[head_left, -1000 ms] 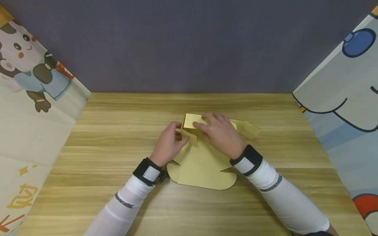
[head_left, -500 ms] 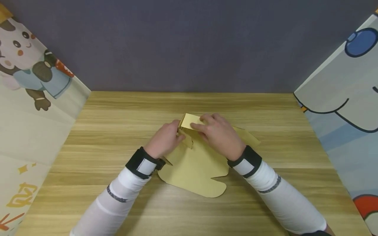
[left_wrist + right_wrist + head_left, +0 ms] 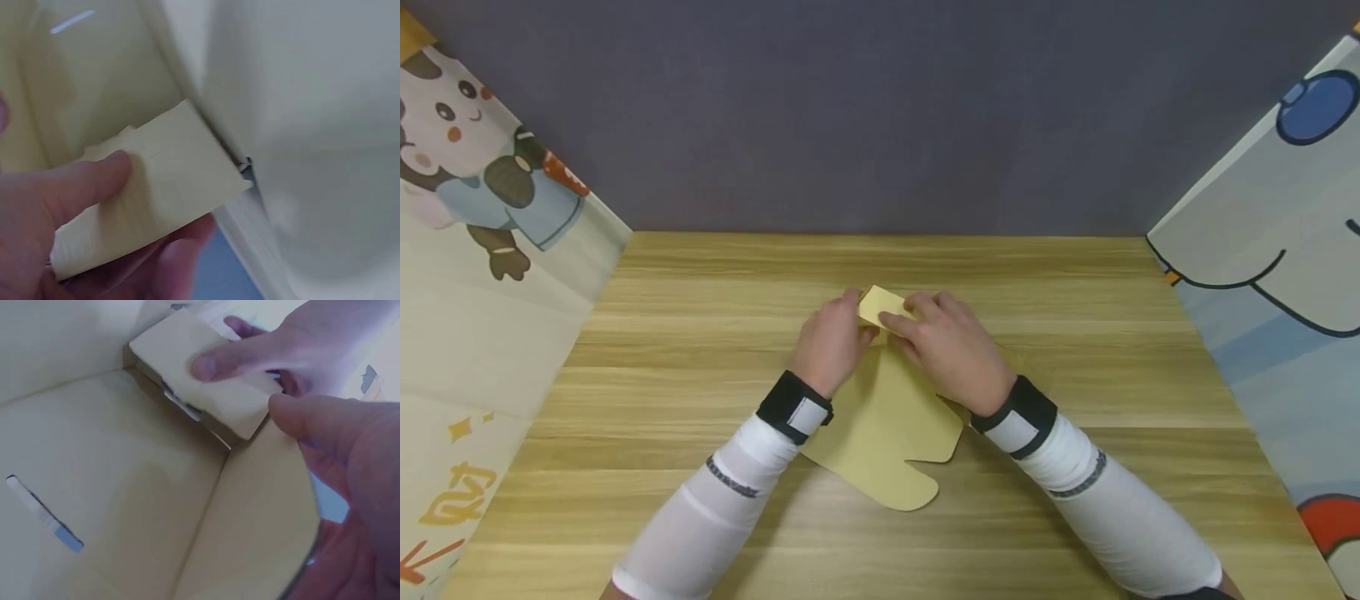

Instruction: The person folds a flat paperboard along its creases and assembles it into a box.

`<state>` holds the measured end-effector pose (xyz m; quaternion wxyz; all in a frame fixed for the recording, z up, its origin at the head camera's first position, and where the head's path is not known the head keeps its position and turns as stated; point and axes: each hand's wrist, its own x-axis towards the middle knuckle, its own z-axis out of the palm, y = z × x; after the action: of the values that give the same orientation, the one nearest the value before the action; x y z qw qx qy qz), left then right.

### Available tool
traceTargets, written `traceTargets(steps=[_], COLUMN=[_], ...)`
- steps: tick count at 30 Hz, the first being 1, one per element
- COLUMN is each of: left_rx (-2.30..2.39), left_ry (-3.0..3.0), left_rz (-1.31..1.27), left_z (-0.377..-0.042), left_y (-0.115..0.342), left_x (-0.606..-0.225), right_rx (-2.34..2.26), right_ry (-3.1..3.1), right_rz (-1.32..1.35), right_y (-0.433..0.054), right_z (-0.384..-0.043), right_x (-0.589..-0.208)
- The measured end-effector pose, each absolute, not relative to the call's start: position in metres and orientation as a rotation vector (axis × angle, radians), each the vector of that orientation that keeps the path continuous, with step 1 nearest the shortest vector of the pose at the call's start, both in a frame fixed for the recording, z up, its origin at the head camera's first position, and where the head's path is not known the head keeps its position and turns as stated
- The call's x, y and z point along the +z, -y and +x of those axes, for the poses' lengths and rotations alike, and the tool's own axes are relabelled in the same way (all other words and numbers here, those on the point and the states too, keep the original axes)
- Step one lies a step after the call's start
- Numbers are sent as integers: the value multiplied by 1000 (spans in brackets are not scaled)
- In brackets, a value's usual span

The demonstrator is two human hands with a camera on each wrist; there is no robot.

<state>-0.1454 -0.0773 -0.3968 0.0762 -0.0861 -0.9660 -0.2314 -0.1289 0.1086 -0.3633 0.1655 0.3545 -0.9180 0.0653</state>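
At left, the fingers of the left hand (image 3: 829,346) pinch a small flap (image 3: 162,181), thumb on its upper face and the other fingers beneath. The flap's long axis crosses the fingers' grip: one end lies past the left thumb tip, close to another wall (image 3: 62,344), and the opposite end lies just beside the right thumb. Whether that near end touches the side wall (image 3: 244,512), I cannot tell. This meeting of flap and wall seems to be what the work turns on; the left fingers are nearer the flap, the right nearer the wall. Between and below both sets of fingers, the cardboard piece (image 3: 880,417) spreads toward the person, ending in a rounded tab (image 3: 913,496). Its flat inner face shows a narrow slot (image 3: 44,512), well apart from the fingers. At right, the fingers of the right hand (image 3: 961,354) grip the side wall at its edge, thumb on the inner face, the others outside it.

Around the fingers, a printed panel (image 3: 445,192) stands well to their left. The wood-grain bench (image 3: 700,333) lies under them and reaches out on both sides; a dark grey panel (image 3: 880,117) rises beyond them, and another printed panel (image 3: 1247,208) stands well to their right.
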Motion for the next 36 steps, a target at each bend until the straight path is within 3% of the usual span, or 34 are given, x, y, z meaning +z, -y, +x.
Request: traceTargets(steps=[14,36], left_rx=[-491,-523], left_ry=[2779,2689], left_rz=[-169,-119], left_z=[-167,-173], left_y=[71,70], left_x=[-402,-416], right_rx=[260,255], right_ry=[2626,2593], right_rz=[1011,1026], right_y=[-108,-104], right_z=[-126,-122], right_x=[-361,-364])
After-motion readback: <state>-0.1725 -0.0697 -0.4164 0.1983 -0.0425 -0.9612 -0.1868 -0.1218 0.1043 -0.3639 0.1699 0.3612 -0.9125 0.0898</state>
